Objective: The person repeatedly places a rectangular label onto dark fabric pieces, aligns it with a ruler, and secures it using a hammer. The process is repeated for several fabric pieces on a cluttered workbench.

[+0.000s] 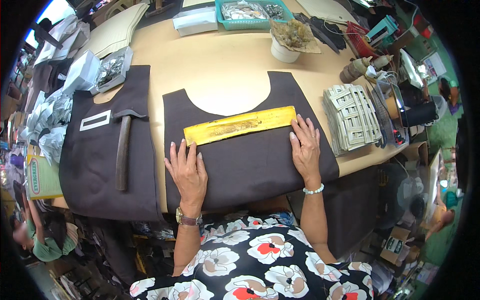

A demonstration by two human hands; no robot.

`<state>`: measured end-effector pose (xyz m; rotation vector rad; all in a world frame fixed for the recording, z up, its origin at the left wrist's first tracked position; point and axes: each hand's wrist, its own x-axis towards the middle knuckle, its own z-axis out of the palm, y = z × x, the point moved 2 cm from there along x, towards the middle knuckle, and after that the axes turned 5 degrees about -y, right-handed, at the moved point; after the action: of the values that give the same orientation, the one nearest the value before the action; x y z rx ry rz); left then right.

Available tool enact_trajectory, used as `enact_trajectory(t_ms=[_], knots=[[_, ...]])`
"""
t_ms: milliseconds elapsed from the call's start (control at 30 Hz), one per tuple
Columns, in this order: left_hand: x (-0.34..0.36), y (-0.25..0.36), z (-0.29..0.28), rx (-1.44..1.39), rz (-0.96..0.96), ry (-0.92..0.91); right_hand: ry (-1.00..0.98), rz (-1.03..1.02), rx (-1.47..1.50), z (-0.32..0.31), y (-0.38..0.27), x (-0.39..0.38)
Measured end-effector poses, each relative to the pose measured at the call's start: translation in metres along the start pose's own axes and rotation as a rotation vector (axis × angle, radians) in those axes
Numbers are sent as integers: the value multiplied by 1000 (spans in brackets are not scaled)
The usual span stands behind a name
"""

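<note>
A long yellow bar (240,125) with a worn brown patch lies slightly slanted across a dark brown cut panel (240,172) with a scooped top edge. My left hand (189,172) rests on the panel, fingers stretched out, fingertips at the bar's lower left end. At the right end of the bar, my right hand (306,150) lies with its fingers extended, the tips by the bar's edge. Neither hand is wrapped around anything. To the left, a hammer (123,152) with a wooden handle and a white rectangular frame (95,120) lie on a second dark panel (95,170).
On the right stands a stack of cream slotted pieces (352,117), beside a wire basket (390,110). A white pot (285,50) with a stained sheet on top, a teal basket (230,24) and a white box (195,22) stand at the back. Crumpled white paper (47,122) is heaped left.
</note>
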<state>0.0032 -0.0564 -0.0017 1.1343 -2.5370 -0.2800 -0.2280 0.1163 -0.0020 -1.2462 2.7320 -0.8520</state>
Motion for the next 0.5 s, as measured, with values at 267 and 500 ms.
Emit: enact_trajectory(t_ms=[267,500], knots=[[1,1,1,23,10,1,-9,11,-1,-1,-2,0],[0,0,3,22,14,7,-10,6,-11,1,0,0]])
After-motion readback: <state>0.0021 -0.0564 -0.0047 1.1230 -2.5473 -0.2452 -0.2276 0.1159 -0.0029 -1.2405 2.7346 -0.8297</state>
